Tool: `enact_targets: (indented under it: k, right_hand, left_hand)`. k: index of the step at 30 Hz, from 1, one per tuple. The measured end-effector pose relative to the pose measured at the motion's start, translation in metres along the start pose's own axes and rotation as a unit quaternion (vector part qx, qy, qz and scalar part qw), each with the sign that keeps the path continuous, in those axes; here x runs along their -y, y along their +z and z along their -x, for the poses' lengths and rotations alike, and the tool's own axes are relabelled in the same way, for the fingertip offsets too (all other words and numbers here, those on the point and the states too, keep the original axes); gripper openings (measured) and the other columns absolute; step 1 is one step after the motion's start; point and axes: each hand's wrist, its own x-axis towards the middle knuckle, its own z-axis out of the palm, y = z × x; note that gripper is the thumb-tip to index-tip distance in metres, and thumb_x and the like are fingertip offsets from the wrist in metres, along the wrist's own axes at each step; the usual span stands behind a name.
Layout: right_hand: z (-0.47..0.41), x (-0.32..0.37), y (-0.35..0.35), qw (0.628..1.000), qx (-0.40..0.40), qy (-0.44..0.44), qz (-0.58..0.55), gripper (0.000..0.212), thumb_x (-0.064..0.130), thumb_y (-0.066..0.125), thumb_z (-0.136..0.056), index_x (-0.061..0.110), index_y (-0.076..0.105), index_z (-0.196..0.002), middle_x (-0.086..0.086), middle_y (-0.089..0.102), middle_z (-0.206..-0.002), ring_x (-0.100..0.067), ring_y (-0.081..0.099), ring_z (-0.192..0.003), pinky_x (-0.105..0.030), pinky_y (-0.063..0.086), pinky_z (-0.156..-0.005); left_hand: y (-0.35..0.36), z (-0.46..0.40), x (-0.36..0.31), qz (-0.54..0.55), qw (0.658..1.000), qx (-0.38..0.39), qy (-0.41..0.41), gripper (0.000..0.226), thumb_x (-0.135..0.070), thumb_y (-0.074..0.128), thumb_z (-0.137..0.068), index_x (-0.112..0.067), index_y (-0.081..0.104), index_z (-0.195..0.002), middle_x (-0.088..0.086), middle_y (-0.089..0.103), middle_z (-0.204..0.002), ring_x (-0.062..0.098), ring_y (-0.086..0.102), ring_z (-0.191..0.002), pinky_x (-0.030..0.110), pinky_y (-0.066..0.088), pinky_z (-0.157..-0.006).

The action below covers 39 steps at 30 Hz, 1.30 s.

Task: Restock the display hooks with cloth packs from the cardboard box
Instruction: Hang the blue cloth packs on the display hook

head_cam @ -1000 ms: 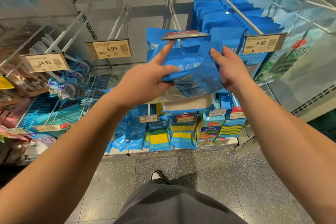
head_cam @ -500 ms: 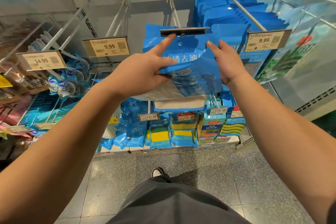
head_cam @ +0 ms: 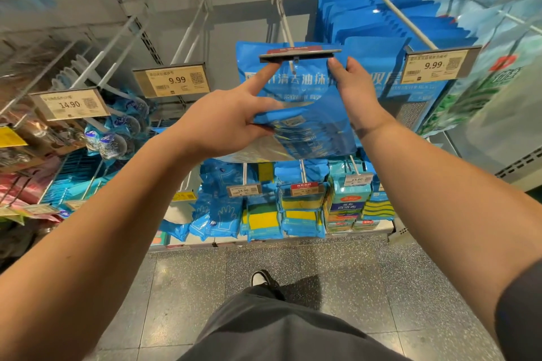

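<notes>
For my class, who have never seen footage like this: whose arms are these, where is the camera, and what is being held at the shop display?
The camera sits on a person's head, looking forward and down, so both arms reach out from below. There is no machine. The left hand grips the lower part of a bundle of blue cloth packs, with its index finger pointing up toward the price tag holder. The right hand holds the bundle's right side. They hold the packs at the tip of a metal display hook. The neighbouring hook on the right is full of blue packs, priced 9.99. No cardboard box is in view.
</notes>
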Motion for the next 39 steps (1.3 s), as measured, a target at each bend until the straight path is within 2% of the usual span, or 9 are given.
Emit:
enact_targets:
  k: [5,14,18,21,24,26,30,35,39]
  right_hand:
    - [-0.013,-0.008,-0.005,0.998,0.002,0.003,0.062,0.015,0.020,0.049,-0.104,0.017,0.050,-0.089,0.015,0.047,-0.077,0.015,0.048,-0.053,-0.010,0.037,-0.058]
    - [0.020,-0.040,-0.061,0.995,0.089,0.040,0.010,0.052,0.032,0.060,-0.096,0.014,0.047,-0.143,0.004,0.056,-0.138,-0.002,0.055,-0.121,-0.020,0.043,-0.100]
    - [0.057,-0.065,-0.085,0.985,0.080,0.093,-0.120,0.037,0.041,0.046,-0.101,0.014,0.060,-0.122,0.002,0.070,-0.118,-0.013,0.063,-0.114,-0.034,0.043,-0.104]
    - [0.080,-0.083,-0.090,0.958,0.114,0.136,-0.225,0.077,0.066,0.073,-0.069,0.019,0.055,-0.127,0.004,0.070,-0.120,-0.014,0.061,-0.119,-0.035,0.046,-0.107]
    - [0.090,-0.091,-0.084,0.948,0.159,0.125,-0.245,0.082,0.056,0.083,-0.065,0.023,0.049,-0.132,0.013,0.071,-0.101,-0.007,0.065,-0.103,-0.037,0.042,-0.111]
    - [0.089,-0.089,-0.077,0.949,0.134,0.117,-0.259,0.081,0.049,0.085,-0.067,0.024,0.049,-0.135,0.007,0.067,-0.119,-0.011,0.061,-0.114,-0.036,0.042,-0.111]
    - [0.080,-0.078,-0.070,0.949,0.067,0.097,-0.292,0.040,0.031,0.055,-0.096,0.019,0.050,-0.133,0.001,0.062,-0.130,-0.015,0.057,-0.122,-0.032,0.045,-0.100]
    - [0.074,-0.064,-0.085,0.960,0.020,0.046,-0.277,0.023,0.017,0.043,-0.104,0.015,0.057,-0.123,-0.005,0.066,-0.126,-0.024,0.059,-0.123,-0.040,0.050,-0.102]
    - [0.068,-0.058,-0.093,0.988,-0.005,0.034,-0.149,0.018,0.013,0.047,-0.103,0.012,0.063,-0.112,-0.003,0.074,-0.108,-0.021,0.069,-0.105,-0.039,0.054,-0.088]
  left_hand:
    - [0.002,0.000,-0.001,0.013,1.000,-0.004,-0.003,0.032,-0.022,0.074,-0.089,-0.028,0.069,-0.120,-0.009,0.015,-0.167,0.039,0.069,-0.099,0.037,0.047,-0.076]
    - [0.012,0.002,-0.001,0.057,0.997,-0.052,0.013,0.037,-0.024,0.075,-0.088,-0.028,0.069,-0.124,-0.006,0.022,-0.165,0.034,0.067,-0.112,0.038,0.051,-0.081]
    - [0.020,0.005,0.002,0.101,0.992,-0.073,-0.004,0.036,-0.031,0.070,-0.086,-0.027,0.069,-0.122,-0.016,0.019,-0.165,0.030,0.063,-0.120,0.050,0.054,-0.087]
    - [0.028,0.005,0.004,0.150,0.985,-0.080,-0.018,0.037,-0.021,0.075,-0.088,-0.027,0.068,-0.124,-0.017,0.017,-0.166,0.016,0.052,-0.133,0.050,0.049,-0.098]
    - [0.034,0.005,0.001,0.192,0.977,-0.091,-0.027,0.038,-0.022,0.073,-0.088,-0.023,0.069,-0.125,-0.014,0.016,-0.166,-0.018,0.032,-0.135,0.034,0.041,-0.108]
    - [0.037,0.005,-0.004,0.217,0.971,-0.098,-0.024,0.037,-0.020,0.072,-0.088,-0.022,0.068,-0.125,-0.012,0.017,-0.165,-0.024,0.025,-0.135,0.017,0.034,-0.108]
    - [0.036,0.003,-0.010,0.241,0.965,-0.099,-0.015,0.044,-0.020,0.074,-0.088,-0.035,0.060,-0.127,-0.012,0.017,-0.163,-0.024,0.026,-0.134,0.003,0.026,-0.105]
    - [0.039,0.003,-0.012,0.198,0.974,-0.108,-0.031,0.076,-0.060,0.064,-0.077,-0.017,0.053,-0.139,0.003,0.024,-0.164,0.012,0.019,-0.144,0.025,0.017,-0.117]
    - [0.038,0.005,-0.020,0.224,0.964,-0.123,-0.069,0.088,-0.062,0.065,-0.075,-0.022,0.040,-0.149,-0.011,0.029,-0.158,0.021,0.016,-0.151,0.043,0.018,-0.124]
